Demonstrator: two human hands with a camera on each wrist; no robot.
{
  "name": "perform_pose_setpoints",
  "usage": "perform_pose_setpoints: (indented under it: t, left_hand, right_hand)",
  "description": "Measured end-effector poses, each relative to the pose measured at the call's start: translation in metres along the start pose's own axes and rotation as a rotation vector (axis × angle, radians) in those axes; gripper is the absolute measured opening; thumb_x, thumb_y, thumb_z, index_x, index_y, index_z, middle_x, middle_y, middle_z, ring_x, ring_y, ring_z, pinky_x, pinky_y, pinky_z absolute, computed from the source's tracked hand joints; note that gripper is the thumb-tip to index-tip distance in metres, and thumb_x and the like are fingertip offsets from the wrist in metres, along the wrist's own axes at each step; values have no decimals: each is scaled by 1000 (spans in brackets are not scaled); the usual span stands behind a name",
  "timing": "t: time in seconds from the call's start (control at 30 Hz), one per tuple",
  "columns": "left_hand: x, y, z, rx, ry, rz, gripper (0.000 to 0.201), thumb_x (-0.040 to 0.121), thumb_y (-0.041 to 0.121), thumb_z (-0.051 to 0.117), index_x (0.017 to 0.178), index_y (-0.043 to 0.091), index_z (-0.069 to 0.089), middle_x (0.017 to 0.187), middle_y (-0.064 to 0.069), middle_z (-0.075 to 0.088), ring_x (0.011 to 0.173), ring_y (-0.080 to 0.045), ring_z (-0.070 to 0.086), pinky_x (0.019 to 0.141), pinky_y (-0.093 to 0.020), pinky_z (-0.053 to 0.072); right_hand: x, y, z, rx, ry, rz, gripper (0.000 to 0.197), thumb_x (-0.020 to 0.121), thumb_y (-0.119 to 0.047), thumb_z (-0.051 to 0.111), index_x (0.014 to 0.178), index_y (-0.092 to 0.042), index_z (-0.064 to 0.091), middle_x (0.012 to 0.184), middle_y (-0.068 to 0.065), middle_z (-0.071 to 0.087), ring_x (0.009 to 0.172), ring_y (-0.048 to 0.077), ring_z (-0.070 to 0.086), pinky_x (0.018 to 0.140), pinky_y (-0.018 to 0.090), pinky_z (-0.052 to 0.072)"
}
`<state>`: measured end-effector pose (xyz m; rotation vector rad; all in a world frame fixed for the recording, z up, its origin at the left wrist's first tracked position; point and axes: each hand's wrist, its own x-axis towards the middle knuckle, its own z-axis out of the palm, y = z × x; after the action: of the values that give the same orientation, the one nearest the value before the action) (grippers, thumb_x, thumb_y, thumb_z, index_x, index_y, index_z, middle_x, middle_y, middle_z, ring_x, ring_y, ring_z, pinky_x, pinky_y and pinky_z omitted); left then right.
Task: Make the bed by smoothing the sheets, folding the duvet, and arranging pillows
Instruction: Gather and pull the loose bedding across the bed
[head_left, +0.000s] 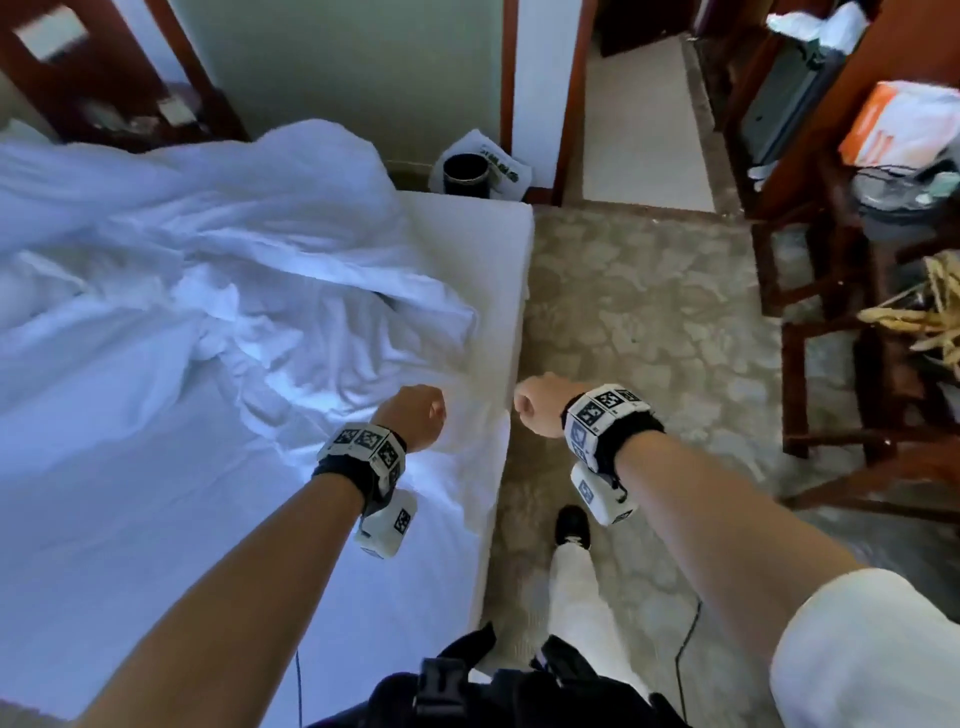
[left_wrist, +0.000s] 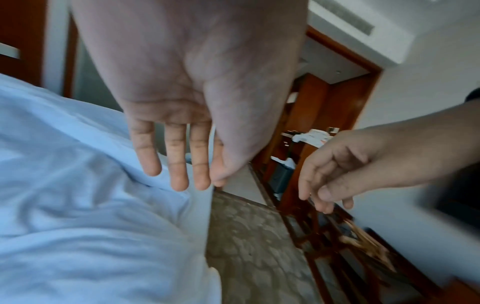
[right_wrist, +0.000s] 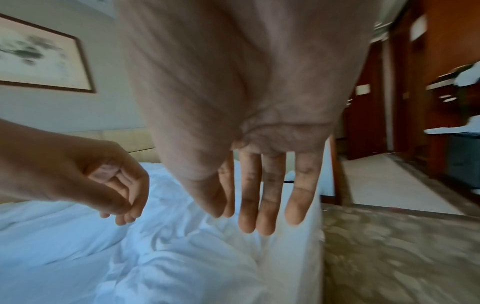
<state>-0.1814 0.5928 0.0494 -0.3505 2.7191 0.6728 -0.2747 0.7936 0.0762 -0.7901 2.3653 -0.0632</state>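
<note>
While both arms extend forward over the near corner of the bed (head_left: 498, 291), neither hand holds anything. The left hand (head_left: 413, 415) hangs above the wrinkled white sheet (head_left: 156, 467), just inside the mattress edge; its own wrist view shows the fingers (left_wrist: 176, 164) straight and slightly spread, pointing down, not touching fabric. The right hand (head_left: 537, 410) hangs just beyond the bed edge, over the patterned carpet (head_left: 649, 338); its fingers (right_wrist: 270, 195) are likewise extended and relaxed (the other wrist view shows them loosely bent, gripping nothing). The two hands sit near each other but apart.

The white duvet (head_left: 234, 249) lies bunched in a heap across the far half of the bed, its nearest folds ahead of the left hand. Beyond the far corner stands a dark waste bin (head_left: 466, 174) on the floor. Wooden furniture (head_left: 857, 338) occupies the right side of the room.
</note>
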Motion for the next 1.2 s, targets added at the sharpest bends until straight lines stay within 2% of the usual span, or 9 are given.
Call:
perform_pose_setpoints:
  t: [0.1, 0.2, 0.43, 0.57, 0.67, 0.8, 0.9, 1.07, 1.2]
  left_hand:
    - [18, -41, -12, -84, 62, -169, 16, 90, 14, 50, 82, 24, 60, 101, -6, 69, 94, -27, 64, 88, -43, 53]
    - [26, -73, -26, -162, 129, -370, 16, 87, 15, 50, 80, 28, 58, 97, -4, 68, 93, -25, 64, 87, -42, 54]
    - [11, -93, -18, -366, 228, -743, 11, 85, 24, 53, 95, 30, 53, 102, -3, 63, 94, -26, 61, 85, -42, 53]
    - [1, -79, 21, -440, 285, -848, 24, 93, 27, 53, 116, 20, 51, 105, -6, 64, 93, -26, 61, 85, -44, 52]
    - [-1, -68, 59, -523, 318, -939, 32, 97, 30, 50, 125, 17, 47, 110, -9, 62, 98, -28, 59, 85, -43, 50]
    - [6, -53, 112, -677, 259, -1045, 48, 96, 40, 51, 131, 10, 39, 110, -12, 64, 102, -29, 59, 87, -39, 47]
    - [17, -51, 149, -779, 215, -1097, 62, 94, 51, 51, 136, 8, 36, 128, -15, 57, 114, -31, 56, 92, -39, 45]
    - [48, -44, 196, -949, 308, -1127, 90, 82, 60, 64, 145, 8, 27, 137, -14, 47, 124, -33, 49, 100, -40, 44]
    - [72, -36, 209, -982, 491, -1108, 63, 88, 42, 66, 129, -1, 48, 121, -19, 59, 114, -36, 57, 89, -38, 50]
  right_hand:
    - [63, -22, -34, -102, -87, -129, 12, 96, -15, 48, 97, -12, 60, 85, 6, 58, 84, 31, 60, 66, 30, 43]
    - [116, -43, -70, -220, -91, -280, 23, 100, -18, 44, 112, -10, 62, 99, 10, 61, 86, 31, 58, 74, 33, 43]
    - [192, -87, -98, -469, -192, -535, 21, 100, -22, 42, 101, -10, 58, 101, 13, 60, 87, 31, 59, 75, 35, 47]
    - [206, -100, -84, -519, -289, -611, 19, 94, -23, 51, 108, -20, 64, 121, 11, 60, 103, 35, 63, 90, 40, 52]
    - [208, -95, -70, -554, -302, -661, 22, 98, -20, 49, 113, -18, 64, 122, 10, 61, 109, 33, 61, 89, 36, 49]
    - [206, -78, -51, -582, -342, -673, 23, 99, -23, 46, 112, -19, 65, 120, 9, 65, 103, 33, 63, 86, 39, 53]
    - [204, -57, -35, -600, -361, -682, 20, 97, -22, 47, 104, -24, 66, 113, 4, 65, 92, 27, 65, 82, 41, 56]
    - [206, -8, -1, -661, -302, -686, 17, 98, -21, 49, 105, -22, 64, 107, 0, 63, 82, 22, 61, 70, 32, 52]
    - [202, 18, 11, -699, -213, -698, 17, 97, -20, 49, 109, -23, 60, 106, 3, 64, 87, 27, 62, 73, 34, 50]
